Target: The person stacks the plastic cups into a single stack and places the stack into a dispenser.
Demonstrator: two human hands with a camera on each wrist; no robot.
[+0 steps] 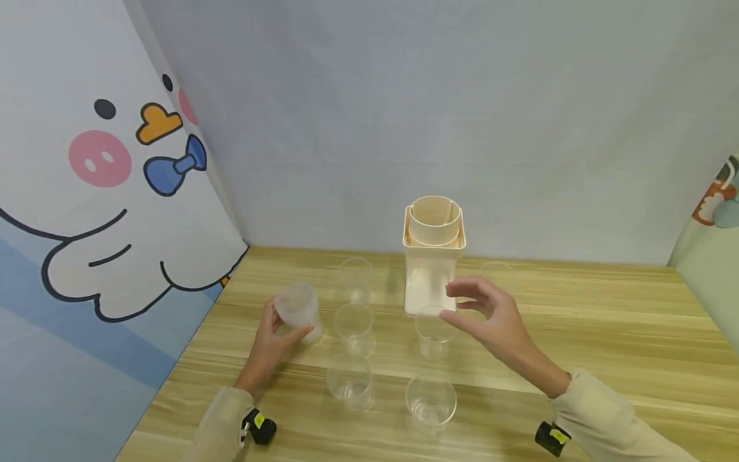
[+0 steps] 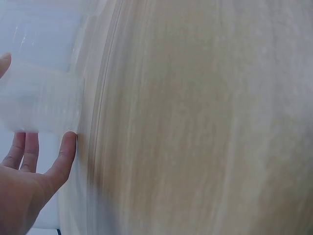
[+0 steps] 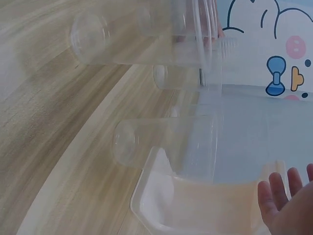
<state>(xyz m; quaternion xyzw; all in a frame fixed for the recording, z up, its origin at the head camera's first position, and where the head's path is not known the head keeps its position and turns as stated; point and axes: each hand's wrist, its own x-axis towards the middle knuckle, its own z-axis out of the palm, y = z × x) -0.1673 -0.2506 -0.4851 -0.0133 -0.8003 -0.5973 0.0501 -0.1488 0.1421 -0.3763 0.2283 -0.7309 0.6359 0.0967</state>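
Note:
My left hand [image 1: 276, 339] grips a stack of frosted plastic cups [image 1: 299, 307] at the left of the table, thumb on the near side and fingers behind. In the left wrist view the stack [image 2: 44, 98] stands between thumb and fingers. My right hand [image 1: 491, 314] holds nothing; its thumb and fingers are spread apart just right of a single clear cup [image 1: 433, 330]. The right wrist view has those fingers [image 3: 279, 192] apart beside the clear cup [image 3: 168, 147]. Behind that cup stands a cream plastic holder [image 1: 430, 276] with a round tube on top.
Three clear cups stand in a column left of centre: a far cup [image 1: 356, 276], a middle cup [image 1: 353, 324] and a near cup [image 1: 349, 382]. Another clear cup [image 1: 431, 403] is at the front. The rim of one more cup [image 1: 496, 265] shows behind my right hand.

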